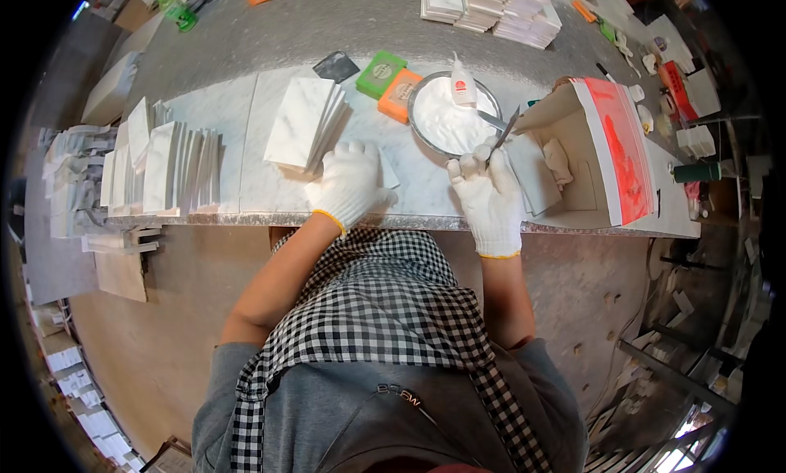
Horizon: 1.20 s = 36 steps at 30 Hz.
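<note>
My left hand [348,182], in a white knit glove, is closed over a small marble tile [388,172] that shows at its right side; the fingertips are hidden. Just beyond and left of it leans a stack of white marble tiles [299,125]. My right hand [489,199], gloved too, is turned partly palm up. Its fingers pinch a thin dark blade [508,128], like a putty knife, pointing up and away. Close beyond it stands a round metal bowl [415,129] of white paste [450,123]. A white squeeze bottle [463,88] and a grey metal tool [491,120] rest at the bowl.
At right an open cardboard box [591,158] holds a tile and a crumpled glove-like piece. Orange [399,96] and green [381,74] blocks lie left of the bowl. More upright tiles [176,168] stand at left; tile stacks [491,11] sit at the back.
</note>
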Available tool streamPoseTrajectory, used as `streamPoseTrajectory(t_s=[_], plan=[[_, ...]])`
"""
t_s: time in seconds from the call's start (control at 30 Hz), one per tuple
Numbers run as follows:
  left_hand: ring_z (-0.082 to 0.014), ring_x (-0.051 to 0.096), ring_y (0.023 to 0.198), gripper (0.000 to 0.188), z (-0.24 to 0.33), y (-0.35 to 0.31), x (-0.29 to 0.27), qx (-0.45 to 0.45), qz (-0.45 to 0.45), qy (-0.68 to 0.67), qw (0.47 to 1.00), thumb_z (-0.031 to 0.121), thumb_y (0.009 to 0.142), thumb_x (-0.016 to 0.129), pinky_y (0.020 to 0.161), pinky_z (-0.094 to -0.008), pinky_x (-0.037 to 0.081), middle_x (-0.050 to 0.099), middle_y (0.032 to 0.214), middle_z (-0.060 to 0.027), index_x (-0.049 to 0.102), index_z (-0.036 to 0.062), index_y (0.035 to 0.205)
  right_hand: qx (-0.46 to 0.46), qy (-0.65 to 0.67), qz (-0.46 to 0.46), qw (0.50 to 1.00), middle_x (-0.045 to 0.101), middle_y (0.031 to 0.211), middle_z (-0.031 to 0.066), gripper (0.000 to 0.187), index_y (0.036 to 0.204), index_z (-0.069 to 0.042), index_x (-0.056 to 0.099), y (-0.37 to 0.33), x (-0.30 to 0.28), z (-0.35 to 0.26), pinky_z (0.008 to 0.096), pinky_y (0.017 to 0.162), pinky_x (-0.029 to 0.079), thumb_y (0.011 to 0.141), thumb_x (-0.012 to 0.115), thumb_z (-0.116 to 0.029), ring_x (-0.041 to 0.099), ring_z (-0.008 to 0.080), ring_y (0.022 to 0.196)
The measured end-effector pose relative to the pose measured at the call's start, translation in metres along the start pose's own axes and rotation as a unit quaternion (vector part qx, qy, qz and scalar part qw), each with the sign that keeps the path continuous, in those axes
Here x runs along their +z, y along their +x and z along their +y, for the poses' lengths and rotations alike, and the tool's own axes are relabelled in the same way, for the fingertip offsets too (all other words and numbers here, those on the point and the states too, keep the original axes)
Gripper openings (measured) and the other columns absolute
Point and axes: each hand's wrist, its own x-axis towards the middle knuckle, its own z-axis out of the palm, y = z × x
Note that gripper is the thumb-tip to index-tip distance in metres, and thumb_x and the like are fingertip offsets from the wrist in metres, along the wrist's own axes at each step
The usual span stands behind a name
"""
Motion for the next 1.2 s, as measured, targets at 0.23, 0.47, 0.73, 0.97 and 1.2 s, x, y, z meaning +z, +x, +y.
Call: streamPoseTrajectory(t_s=[0.23,0.47,0.73,0.97,1.2], plan=[[-0.0320,0.068,0.083,0.030,0.020,-0.045,-0.035,0.204,0.081,-0.349,0.911,0.030,0.082,0.076,0.075,-0.0419,0.054,0.069,0.088,-0.0153,0.068,0.0049,0.096,-0.016,-0.067,-0.013,0.998,0.061,0.103,0.0020,0.022,0.126,-0.009,0.053,-0.002,0.043,0.026,0.0394,0.098,0.048,0.108,0.052,-0.022,0.058,0.0171,0.097],[-0.0363,0.065,0.074,0.020,0.005,-0.057,-0.026,0.240,0.091,-0.394,0.882,0.021,0.082,0.075,0.068,-0.0452,0.051,0.063,0.075,-0.0183,0.066,0.0031,0.080,0.029,-0.181,-0.057,0.981,0.062,0.102,0.0047,0.024,0.125,-0.005,0.052,-0.013,0.066,0.057,0.0331,0.093,0.049,0.109,0.050,-0.023,0.058,0.0145,0.099],[-0.0370,0.066,0.078,0.015,-0.032,-0.083,-0.021,0.256,0.091,-0.382,0.883,0.019,0.085,0.070,0.070,-0.0466,0.051,0.067,0.080,-0.0175,0.070,0.0051,0.083,0.052,-0.171,-0.061,0.982,0.062,0.102,0.0052,0.023,0.124,-0.004,0.053,-0.021,0.069,0.090,0.0318,0.093,0.049,0.109,0.049,-0.021,0.060,0.0151,0.096],[-0.0164,0.062,0.065,0.037,-0.152,-0.161,-0.021,-0.087,-0.139,-0.469,0.868,0.037,0.090,0.075,0.065,-0.0335,0.052,0.067,0.068,-0.0072,0.071,0.0020,0.078,-0.025,-0.299,0.007,0.954,0.067,0.109,0.0078,0.025,0.123,-0.003,0.058,-0.019,0.033,0.048,0.0320,0.092,0.049,0.107,0.053,-0.022,0.062,0.0144,0.103],[-0.0264,0.071,0.074,0.037,-0.269,-0.251,0.090,-0.239,0.064,0.202,0.948,0.043,0.084,0.080,0.072,-0.0404,0.056,0.072,0.075,-0.0099,0.075,0.0068,0.088,-0.085,-0.672,0.067,0.732,0.067,0.093,0.0070,0.028,0.115,0.003,0.070,-0.034,0.011,0.021,0.0292,0.084,0.048,0.101,0.062,-0.020,0.061,0.0171,0.088]])
